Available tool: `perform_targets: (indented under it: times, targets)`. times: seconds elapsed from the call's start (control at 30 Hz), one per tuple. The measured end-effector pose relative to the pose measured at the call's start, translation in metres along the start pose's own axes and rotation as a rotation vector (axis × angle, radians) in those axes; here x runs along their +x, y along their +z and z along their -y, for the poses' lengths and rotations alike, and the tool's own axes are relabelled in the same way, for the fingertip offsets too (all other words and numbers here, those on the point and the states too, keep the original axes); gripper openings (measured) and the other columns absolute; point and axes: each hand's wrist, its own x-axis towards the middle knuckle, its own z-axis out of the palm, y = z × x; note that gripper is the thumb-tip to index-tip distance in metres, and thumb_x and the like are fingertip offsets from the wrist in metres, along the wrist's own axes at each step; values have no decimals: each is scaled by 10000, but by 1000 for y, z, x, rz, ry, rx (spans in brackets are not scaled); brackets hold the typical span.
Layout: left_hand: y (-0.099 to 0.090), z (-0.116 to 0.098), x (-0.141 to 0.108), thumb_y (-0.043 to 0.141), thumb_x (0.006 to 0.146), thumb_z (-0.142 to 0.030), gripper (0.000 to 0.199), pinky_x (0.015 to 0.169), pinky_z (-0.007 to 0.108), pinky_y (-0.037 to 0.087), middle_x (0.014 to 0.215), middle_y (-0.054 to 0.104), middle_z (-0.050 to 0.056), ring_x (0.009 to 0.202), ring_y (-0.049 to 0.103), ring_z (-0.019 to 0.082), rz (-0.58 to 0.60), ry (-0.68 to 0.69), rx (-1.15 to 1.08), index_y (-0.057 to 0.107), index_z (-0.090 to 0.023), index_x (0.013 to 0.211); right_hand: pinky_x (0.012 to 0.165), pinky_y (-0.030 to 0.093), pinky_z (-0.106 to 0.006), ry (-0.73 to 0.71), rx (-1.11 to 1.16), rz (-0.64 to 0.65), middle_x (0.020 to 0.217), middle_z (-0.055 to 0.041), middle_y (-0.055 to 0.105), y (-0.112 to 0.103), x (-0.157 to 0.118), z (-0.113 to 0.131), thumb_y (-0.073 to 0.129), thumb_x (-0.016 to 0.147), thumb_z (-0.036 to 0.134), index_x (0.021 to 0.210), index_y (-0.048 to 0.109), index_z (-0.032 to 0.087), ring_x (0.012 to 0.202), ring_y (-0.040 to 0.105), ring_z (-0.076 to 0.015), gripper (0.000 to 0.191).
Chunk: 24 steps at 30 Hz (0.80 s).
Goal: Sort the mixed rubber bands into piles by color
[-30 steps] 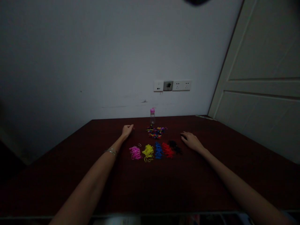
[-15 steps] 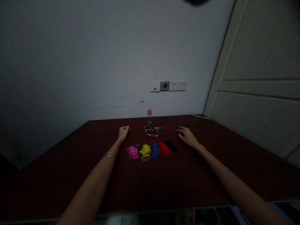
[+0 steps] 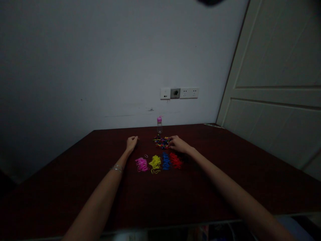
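Note:
Several coloured bands lie on the dark red table in heaps. A mixed heap is at the back. Nearer the front, from left to right, are a pink heap, a yellow heap, a blue heap and a red heap. The black heap is mostly hidden by my right arm. My right hand reaches over the right edge of the mixed heap, fingers apart and touching or just above it. My left hand rests closed on the table, left of the heaps; whatever it may hold is too small to name.
Behind the mixed heap stands a clear bottle with a pink cap. The wall carries sockets above the table's back edge. A pale panelled door rises at the right. Dim items show below the table's front edge.
My right hand has moved left from beside the black bands to the mixed heap, and its arm now covers most of the black bands. My left hand has stayed in place.

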Motion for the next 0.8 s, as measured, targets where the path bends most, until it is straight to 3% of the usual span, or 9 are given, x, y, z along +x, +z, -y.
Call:
perform_targets:
  times: [0.2, 0.8]
  targets:
    - [1, -2, -1, 450, 692, -379, 330, 542, 232, 355, 509, 552, 10, 547, 511, 149, 6, -11, 2, 665, -128, 699, 921, 382, -346, 35, -8, 27, 1109, -103, 599, 12, 4, -8, 606, 790, 258, 889, 726, 208, 1093, 494, -257, 164]
    - [4, 4, 5, 436, 680, -355, 310, 541, 230, 345, 539, 572, 19, 557, 514, 149, 11, 26, 4, 655, -136, 671, 845, 406, -290, -9, -57, -6, 1002, -113, 579, 7, 6, 12, 561, 826, 213, 777, 664, 137, 944, 529, -203, 138]
